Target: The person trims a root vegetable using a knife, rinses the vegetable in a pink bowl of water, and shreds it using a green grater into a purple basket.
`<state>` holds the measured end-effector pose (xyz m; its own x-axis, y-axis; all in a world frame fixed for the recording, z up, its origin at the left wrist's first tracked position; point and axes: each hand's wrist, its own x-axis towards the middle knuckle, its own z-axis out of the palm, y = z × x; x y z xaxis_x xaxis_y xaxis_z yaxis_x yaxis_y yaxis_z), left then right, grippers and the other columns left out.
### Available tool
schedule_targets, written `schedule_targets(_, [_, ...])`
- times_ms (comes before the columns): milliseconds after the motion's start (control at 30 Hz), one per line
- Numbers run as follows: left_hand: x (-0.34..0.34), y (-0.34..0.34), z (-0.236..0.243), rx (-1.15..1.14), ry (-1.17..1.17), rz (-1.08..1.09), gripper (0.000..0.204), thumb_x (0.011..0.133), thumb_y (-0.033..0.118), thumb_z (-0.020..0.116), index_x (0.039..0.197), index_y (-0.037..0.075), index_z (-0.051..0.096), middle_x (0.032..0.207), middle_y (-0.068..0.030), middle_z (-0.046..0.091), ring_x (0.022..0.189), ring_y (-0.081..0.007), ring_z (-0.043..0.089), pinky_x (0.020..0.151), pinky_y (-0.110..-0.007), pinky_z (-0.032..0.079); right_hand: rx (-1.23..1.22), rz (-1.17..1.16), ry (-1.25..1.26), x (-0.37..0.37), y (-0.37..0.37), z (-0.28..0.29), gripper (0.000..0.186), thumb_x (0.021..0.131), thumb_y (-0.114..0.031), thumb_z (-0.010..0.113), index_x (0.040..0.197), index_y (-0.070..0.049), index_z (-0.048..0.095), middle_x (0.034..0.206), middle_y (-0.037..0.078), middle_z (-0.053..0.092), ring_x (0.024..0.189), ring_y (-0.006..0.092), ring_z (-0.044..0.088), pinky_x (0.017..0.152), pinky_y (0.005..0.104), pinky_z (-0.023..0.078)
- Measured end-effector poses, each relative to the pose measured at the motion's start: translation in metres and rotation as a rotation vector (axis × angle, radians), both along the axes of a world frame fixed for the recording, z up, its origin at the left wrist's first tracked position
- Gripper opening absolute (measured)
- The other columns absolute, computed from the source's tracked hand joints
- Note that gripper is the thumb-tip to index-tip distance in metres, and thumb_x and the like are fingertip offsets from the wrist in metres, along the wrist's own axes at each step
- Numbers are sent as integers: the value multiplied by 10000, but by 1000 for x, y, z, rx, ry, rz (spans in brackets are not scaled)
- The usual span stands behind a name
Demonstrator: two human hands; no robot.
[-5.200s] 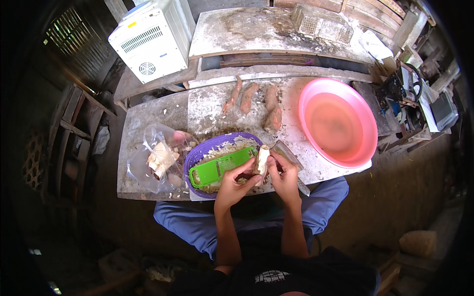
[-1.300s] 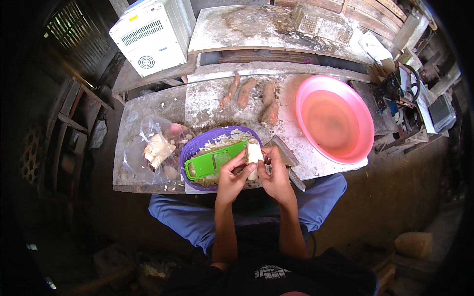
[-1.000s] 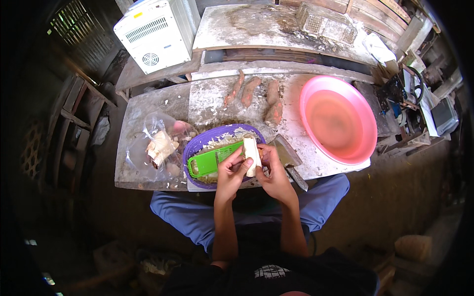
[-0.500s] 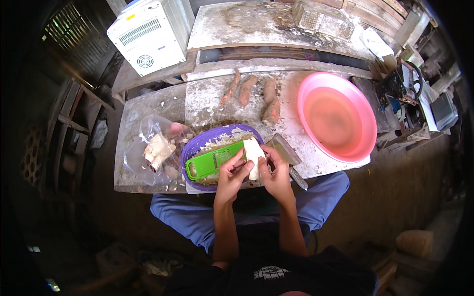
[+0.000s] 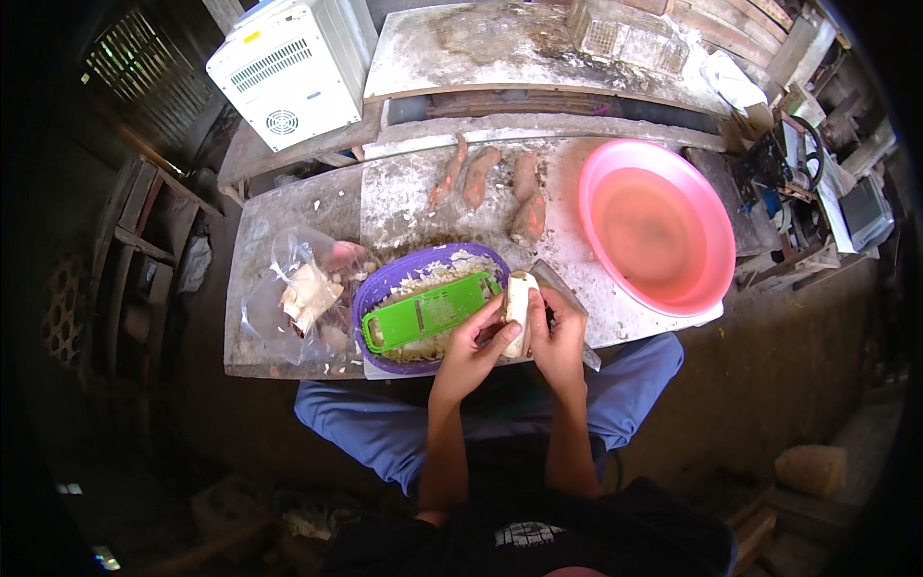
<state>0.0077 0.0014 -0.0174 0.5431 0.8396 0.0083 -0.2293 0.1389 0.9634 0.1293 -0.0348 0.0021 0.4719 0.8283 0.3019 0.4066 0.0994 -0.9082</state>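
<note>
Both hands, left hand (image 5: 471, 348) and right hand (image 5: 558, 337), clasp a peeled white root (image 5: 517, 300) beside the green grater (image 5: 430, 313) over the purple basin (image 5: 375, 298). Grating step; next stroke needs root on blade.

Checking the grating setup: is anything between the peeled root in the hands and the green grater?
Nothing visible. Both hands, left hand and right hand, hold the peeled root right at the green grater's near end, over the purple bowl.
</note>
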Motion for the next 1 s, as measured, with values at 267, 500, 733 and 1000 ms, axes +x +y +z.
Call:
schedule_targets(267, [15, -6, 7, 299, 283, 204, 503, 702, 13, 694, 1167, -17, 504, 1039, -118, 589, 798, -135, 587, 697, -251, 488, -66, -139, -29, 5, 1, -1, 139, 845, -77, 528, 835, 47, 589, 710, 191, 578, 601, 322, 569, 556, 363, 436])
schedule_targets(500, [29, -15, 1, 559, 540, 459, 399, 734, 113, 664, 1093, -8, 537, 812, -179, 605, 697, -273, 609, 618, -347, 479, 76, -59, -178, 6, -1, -3, 141, 836, -72, 547, 880, 51, 602, 691, 156, 578, 550, 211, 530, 520, 303, 421])
schedule_targets(733, [36, -20, 7, 596, 591, 436, 391, 740, 31, 639, 1105, -35, 517, 858, -154, 630, 757, -194, 632, 633, -306, 481, -39, -19, -93, 11, -9, 12, 130, 813, -25, 539, 899, 47, 604, 790, 201, 604, 663, 336, 595, 598, 342, 462])
schedule_targets(1000, [39, -17, -12, 278, 199, 259, 369, 847, 38, 548, 1194, -49, 458, 1024, -86, 595, 888, -113, 556, 771, -241, 445, 49, -36, -91, 16, -8, 6, 130, 811, -21, 541, 899, 50, 604, 762, 197, 602, 613, 303, 586, 577, 328, 453])
